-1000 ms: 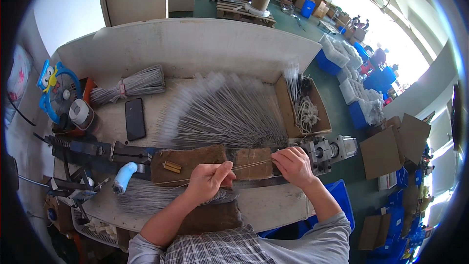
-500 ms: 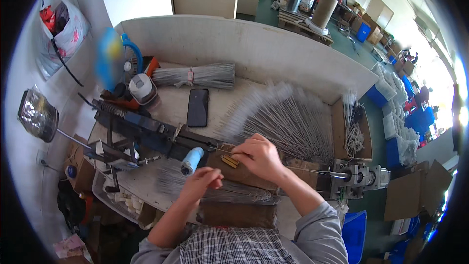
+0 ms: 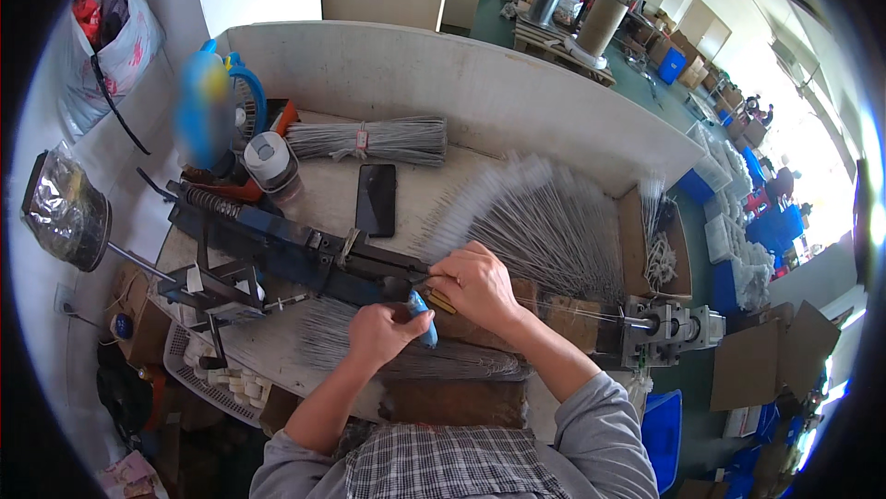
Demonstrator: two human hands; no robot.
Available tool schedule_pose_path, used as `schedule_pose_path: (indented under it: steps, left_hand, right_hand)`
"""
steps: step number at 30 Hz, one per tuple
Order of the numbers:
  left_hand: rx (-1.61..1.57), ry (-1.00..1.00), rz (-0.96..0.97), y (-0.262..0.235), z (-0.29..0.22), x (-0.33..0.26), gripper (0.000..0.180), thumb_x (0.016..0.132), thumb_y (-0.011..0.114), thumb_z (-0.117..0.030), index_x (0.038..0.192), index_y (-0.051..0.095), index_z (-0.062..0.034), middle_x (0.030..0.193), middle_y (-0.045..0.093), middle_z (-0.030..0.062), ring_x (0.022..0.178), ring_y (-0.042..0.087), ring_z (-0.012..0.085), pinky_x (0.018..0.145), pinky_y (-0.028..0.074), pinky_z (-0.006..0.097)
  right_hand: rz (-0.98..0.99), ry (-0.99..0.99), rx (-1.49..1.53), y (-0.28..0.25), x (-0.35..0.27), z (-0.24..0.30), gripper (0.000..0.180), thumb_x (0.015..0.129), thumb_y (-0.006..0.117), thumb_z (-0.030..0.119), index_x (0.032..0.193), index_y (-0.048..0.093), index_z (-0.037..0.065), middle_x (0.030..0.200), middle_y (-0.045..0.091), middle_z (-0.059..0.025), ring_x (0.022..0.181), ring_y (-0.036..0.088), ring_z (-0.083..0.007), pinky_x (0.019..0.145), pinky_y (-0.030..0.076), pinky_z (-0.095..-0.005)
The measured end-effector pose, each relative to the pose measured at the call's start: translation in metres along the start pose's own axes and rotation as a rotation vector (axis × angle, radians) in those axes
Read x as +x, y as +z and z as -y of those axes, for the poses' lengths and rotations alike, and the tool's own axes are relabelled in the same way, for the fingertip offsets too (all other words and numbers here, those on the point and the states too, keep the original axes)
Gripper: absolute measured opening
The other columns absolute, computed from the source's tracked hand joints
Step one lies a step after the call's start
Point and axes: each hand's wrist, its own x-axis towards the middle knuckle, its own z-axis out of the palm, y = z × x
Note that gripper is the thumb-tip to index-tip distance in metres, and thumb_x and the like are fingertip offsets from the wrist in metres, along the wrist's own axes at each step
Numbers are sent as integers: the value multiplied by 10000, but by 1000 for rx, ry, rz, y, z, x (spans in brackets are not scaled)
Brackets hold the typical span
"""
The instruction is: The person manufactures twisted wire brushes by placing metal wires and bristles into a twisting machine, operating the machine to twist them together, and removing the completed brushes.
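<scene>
My left hand (image 3: 383, 333) is closed around a short, blue-wrapped handle (image 3: 425, 322) at the near side of a dark metal bench machine (image 3: 305, 250). What the handle joins is hidden. Just beyond it, my right hand (image 3: 478, 287) pinches with thumb and fingertips at the machine's right end. Whatever those fingers hold is too small to make out. Brass-coloured strips (image 3: 442, 302) lie beneath the right hand. Thin wires (image 3: 591, 314) stretch from near that hand toward a metal chuck fixture (image 3: 669, 328) on the right.
Fine wire brushes (image 3: 544, 231) fan out behind my right hand, with more wires (image 3: 443, 365) in front. A phone (image 3: 376, 201), a tied wire bundle (image 3: 369, 139), a lidded jar (image 3: 270, 162) and a spinning blue fan (image 3: 205, 107) stand farther back. A cardboard box (image 3: 678, 250) sits at right.
The blue-wrapped handle has shifted right and tilted, and my left hand has closed on it. My right hand has moved slightly left and stays pinched.
</scene>
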Motion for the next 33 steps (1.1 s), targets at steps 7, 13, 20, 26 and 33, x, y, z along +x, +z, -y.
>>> schedule_pose_path:
  steps: [7,13,20,26,33]
  left_hand:
    - [-980,47,27,37,1,-2,325,846,666,-301,926,576,1,681,617,39,626,597,141,589,485,307]
    - [-578,62,-43,45,5,8,164,774,658,-29,889,542,-10,700,617,65,577,610,152,536,503,310]
    - [-460,105,-34,1,37,-5,359,823,728,-324,993,563,-54,889,630,72,791,629,171,703,500,293]
    - [-1231,-377,-403,-70,112,-35,319,883,648,-380,1005,598,-89,822,607,17,736,609,137,680,517,288]
    - [-1235,-384,-444,-93,123,-40,220,861,691,-280,934,664,-75,768,635,0,686,614,115,632,499,242]
  right_hand:
    - [-157,-118,2,-35,-48,14,146,771,711,149,888,714,62,818,656,-51,845,618,-247,732,512,-332]
    - [23,47,12,9,-77,-23,278,804,691,211,1045,658,76,922,641,-92,863,634,-286,723,523,-384]
    - [111,-36,-76,26,-67,-27,186,746,724,235,841,647,95,835,601,-61,828,622,-258,696,527,-381]
    - [76,-27,73,2,-70,-19,209,733,749,158,886,676,34,798,607,-89,739,610,-289,658,505,-369]
    - [182,-57,145,6,-65,-8,260,760,679,-4,1018,648,12,883,629,-140,813,621,-316,712,509,-380]
